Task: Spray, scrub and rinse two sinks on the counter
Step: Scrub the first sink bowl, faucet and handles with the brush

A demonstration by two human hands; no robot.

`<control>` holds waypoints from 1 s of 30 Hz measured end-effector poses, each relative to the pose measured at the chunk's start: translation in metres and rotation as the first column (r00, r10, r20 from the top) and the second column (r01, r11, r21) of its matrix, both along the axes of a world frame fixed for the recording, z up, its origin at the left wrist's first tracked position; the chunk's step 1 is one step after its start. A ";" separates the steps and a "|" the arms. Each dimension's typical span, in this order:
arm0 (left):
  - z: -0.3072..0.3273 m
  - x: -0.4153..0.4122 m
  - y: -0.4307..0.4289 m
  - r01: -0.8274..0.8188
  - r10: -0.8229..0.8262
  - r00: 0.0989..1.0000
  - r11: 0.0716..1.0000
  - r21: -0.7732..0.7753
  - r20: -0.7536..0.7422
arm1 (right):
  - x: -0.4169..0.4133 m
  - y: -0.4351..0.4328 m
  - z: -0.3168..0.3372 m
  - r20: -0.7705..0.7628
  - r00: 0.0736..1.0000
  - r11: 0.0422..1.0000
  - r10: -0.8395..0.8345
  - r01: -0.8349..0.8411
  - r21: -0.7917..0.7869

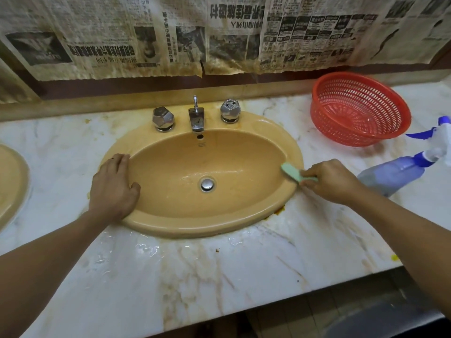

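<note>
Head view: peach sink (170, 223) set in the marble table (195, 276), its bowl wet around the chrome drain plug (207, 184). Left hand (113, 184) lies flat on the sink's left rim, grip open. Right hand (329, 181) has its grip closed round a green brush (291, 173), whose head touches the sink's right rim. Near that hand a blue spray bottle (390, 176) lies on its side, contents unclear. Behind it a red basket (353, 111) sits tilted. A second sink (12, 181) shows at the left edge.
</note>
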State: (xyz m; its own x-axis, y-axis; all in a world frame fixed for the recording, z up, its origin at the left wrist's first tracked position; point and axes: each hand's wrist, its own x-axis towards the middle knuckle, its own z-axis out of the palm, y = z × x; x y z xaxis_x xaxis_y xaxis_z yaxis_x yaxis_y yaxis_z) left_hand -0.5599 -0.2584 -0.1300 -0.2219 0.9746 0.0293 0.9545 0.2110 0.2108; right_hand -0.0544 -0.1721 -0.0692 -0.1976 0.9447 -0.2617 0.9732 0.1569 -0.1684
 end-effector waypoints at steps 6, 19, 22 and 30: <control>-0.005 -0.003 -0.003 0.036 -0.036 0.999 0.999 -0.011 0.011 | -0.022 0.000 0.009 0.061 0.998 0.999 -0.033 0.033 0.003; -0.015 -0.002 -0.016 0.025 -0.025 0.998 1.000 -0.008 0.062 | -0.269 -0.099 -0.001 -0.395 0.909 0.918 0.136 -0.266 -0.294; -0.016 -0.018 -0.027 0.086 -0.087 0.992 0.996 0.015 0.095 | -0.275 -0.091 -0.003 -0.429 0.880 0.908 0.203 -0.334 -0.255; -0.015 -0.035 -0.032 0.134 -0.127 0.974 0.991 -0.025 0.185 | -0.282 -0.084 -0.017 -0.374 0.776 0.832 0.508 -0.554 -0.018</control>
